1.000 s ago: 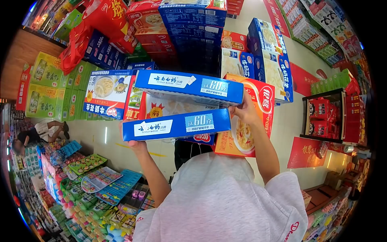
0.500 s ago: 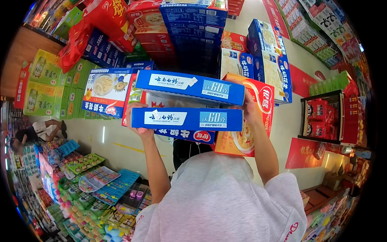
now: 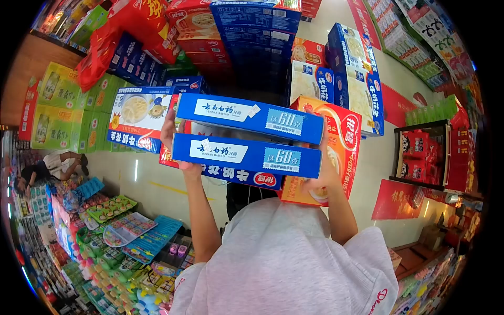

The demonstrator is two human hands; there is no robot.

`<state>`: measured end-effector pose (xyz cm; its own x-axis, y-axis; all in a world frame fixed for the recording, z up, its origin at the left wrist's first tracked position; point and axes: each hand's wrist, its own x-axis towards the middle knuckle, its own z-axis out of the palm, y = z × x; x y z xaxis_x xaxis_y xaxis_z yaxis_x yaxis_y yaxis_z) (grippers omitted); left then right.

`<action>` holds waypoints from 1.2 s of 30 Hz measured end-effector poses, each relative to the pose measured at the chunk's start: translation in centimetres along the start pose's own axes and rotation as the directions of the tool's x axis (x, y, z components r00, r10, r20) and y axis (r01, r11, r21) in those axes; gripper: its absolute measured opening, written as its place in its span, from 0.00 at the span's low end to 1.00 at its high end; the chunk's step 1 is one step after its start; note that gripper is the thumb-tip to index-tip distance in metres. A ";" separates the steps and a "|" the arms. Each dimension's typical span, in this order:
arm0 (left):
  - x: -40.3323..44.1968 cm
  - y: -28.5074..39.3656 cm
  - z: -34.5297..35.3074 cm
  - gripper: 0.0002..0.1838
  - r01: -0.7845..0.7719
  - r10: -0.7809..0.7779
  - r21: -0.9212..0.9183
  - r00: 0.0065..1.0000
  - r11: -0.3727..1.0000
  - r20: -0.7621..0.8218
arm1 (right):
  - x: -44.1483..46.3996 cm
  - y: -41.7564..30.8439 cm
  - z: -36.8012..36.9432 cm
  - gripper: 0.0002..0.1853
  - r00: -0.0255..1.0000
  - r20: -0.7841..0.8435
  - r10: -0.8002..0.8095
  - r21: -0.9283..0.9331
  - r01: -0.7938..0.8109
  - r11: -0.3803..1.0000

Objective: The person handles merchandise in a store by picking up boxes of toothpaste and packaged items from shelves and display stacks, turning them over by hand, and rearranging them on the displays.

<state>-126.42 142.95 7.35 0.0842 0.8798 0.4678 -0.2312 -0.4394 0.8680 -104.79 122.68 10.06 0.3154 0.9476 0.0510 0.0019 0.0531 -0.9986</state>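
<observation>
Two hands are in view, one left hand point(image 3: 190, 169) and one right hand point(image 3: 326, 176), with two blue boxes point(image 3: 247, 156) between their fingers point(image 3: 168, 128). Just left of the left fingers is one bowl-printed carton point(image 3: 136, 111); farther out, two green carton fronts point(image 3: 52, 128) and one person point(image 3: 63, 165). One red-orange carton point(image 3: 345, 142) is beside the right fingers; beyond them, three blue-and-white cartons point(image 3: 362, 102); well to their right, one dark-framed rack point(image 3: 443, 152).

Green cartons point(image 3: 55, 128) beside a pale floor point(image 3: 386, 160)
Red bags point(image 3: 131, 26) sit beside blue cartons point(image 3: 129, 60); a black-framed rack point(image 3: 418, 182) holds red packets point(image 3: 420, 149).
</observation>
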 end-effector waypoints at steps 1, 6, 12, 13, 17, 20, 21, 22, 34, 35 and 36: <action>0.1 0.3 0.0 0.58 0.004 -0.004 -0.002 1.000 1.000 0.004 | -0.2 0.0 0.4 0.83 0.992 -0.032 0.126 -0.155 -0.129 0.980; -0.6 -0.2 -3.4 0.49 0.396 -0.302 -0.212 0.879 0.893 0.369 | 1.0 0.5 1.3 0.75 0.969 -0.010 0.245 -0.384 -0.230 0.894; -1.4 -5.6 -7.8 0.33 0.568 -0.523 -0.134 0.810 0.812 0.263 | 1.6 3.1 2.1 0.72 0.992 -0.009 0.124 -0.421 -0.116 0.899; -1.3 -6.0 -7.9 0.31 0.590 -0.551 -0.132 0.798 0.796 0.245 | 2.1 2.7 2.4 0.72 0.990 -0.018 0.138 -0.397 -0.134 0.908; -0.6 -7.9 -8.7 0.20 0.683 -0.661 -0.144 0.730 0.717 0.173 | 3.0 2.5 2.4 0.70 0.989 -0.053 0.136 -0.398 -0.146 0.906; -0.5 -10.6 -11.1 0.21 0.488 -0.539 0.236 0.796 0.840 0.275 | 3.1 1.8 2.4 0.71 0.969 -0.066 0.237 -0.417 -0.242 0.876; -0.5 -10.8 -11.3 0.21 0.429 -0.506 0.289 0.809 0.856 0.297 | 3.3 1.2 2.1 0.70 0.981 -0.061 0.184 -0.432 -0.192 0.881; -0.2 -10.2 -10.8 0.22 0.367 -0.473 0.339 0.821 0.866 0.319 | 3.4 0.5 1.8 0.69 0.990 -0.054 0.131 -0.449 -0.141 0.882; 4.5 -2.6 -6.8 0.16 0.137 -0.595 0.655 0.583 0.743 0.553 | 4.8 3.6 1.1 0.64 0.993 0.033 -0.110 -0.745 0.097 0.659; 4.6 -2.8 -6.8 0.16 0.137 -0.596 0.654 0.579 0.744 0.556 | 5.1 4.0 1.1 0.64 0.984 0.094 -0.149 -0.801 0.163 0.575; 4.9 -3.3 -7.0 0.17 0.161 -0.601 0.643 0.574 0.748 0.556 | 5.5 3.9 1.1 0.64 0.980 0.125 -0.153 -0.804 0.190 0.564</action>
<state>-132.02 149.94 5.63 0.7259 0.6688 -0.1606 0.4641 -0.3038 0.8321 -104.06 128.42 6.42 0.1907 0.9601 0.2048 0.8238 -0.0430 -0.5653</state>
